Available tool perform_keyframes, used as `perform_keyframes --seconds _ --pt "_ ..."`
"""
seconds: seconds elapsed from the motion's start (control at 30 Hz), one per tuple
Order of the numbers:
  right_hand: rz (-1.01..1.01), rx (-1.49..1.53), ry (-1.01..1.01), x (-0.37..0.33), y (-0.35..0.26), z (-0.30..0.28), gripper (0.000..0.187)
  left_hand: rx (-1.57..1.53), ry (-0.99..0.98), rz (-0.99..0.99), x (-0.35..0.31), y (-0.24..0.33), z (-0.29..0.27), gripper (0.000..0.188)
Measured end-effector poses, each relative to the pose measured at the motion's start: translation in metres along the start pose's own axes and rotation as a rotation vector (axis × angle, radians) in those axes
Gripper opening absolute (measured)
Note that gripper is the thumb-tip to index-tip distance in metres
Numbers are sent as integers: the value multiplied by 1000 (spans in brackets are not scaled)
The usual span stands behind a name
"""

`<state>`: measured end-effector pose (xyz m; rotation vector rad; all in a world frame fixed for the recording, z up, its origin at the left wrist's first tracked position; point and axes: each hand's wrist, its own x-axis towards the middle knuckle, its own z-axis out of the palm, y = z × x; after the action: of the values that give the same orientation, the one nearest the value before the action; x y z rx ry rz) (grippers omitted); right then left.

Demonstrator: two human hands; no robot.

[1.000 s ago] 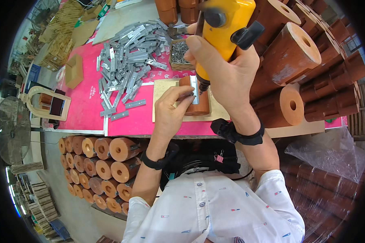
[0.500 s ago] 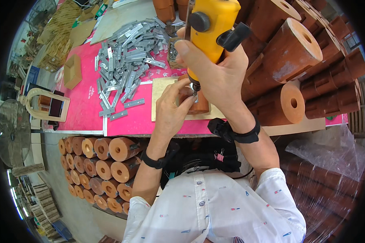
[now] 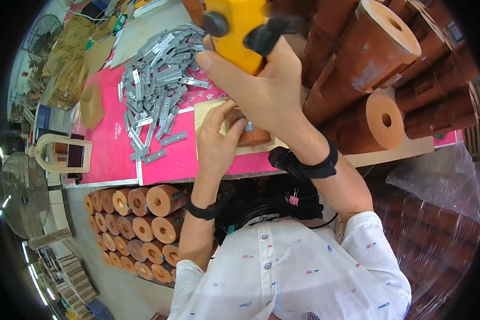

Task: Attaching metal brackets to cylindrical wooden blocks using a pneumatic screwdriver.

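Observation:
My right hand [image 3: 266, 93] is wrapped round a yellow power screwdriver [image 3: 239, 34] with a black knob, raised above the bench; its tip is hidden by the hand. Below it my left hand [image 3: 217, 137] grips a reddish-brown cylinder [image 3: 256, 138], thumb on its near side and fingers curled over its far side. A bit of grey metal shows on the cylinder beside the thumb. The cylinder rests on a pale board [image 3: 201, 113]. Left of the board lies a heap of grey metal strips [image 3: 165, 80] with holes and slots.
The bench has a pink cover [image 3: 104, 154]. A cardboard box [image 3: 92, 106] and a wooden frame [image 3: 61, 152] stand at its left. Large brown cylinders [image 3: 384, 120] crowd the right side. More are stacked below the bench [image 3: 160, 200]. Plastic film [image 3: 437, 181] hangs at right.
My right hand has lifted the power screwdriver up and left, away from the cylinder. My left hand still holds the cylinder. The whole view has shifted slightly.

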<state>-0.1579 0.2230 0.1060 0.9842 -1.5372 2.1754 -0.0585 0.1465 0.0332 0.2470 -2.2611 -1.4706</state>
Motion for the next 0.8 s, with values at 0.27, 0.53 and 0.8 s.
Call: perform_keyframes --seconds 0.27,0.53,0.8 --pt "-84 -87 -42 -2 5 -1 38 109 -2 -42 2 -4 -2 29" --pt "-107 -142 -57 -6 6 -4 39 58 16 -3 -1 -12 1 27" --pt "-73 -179 -140 -7 2 -9 42 64 10 -30 -1 -7 2 26"
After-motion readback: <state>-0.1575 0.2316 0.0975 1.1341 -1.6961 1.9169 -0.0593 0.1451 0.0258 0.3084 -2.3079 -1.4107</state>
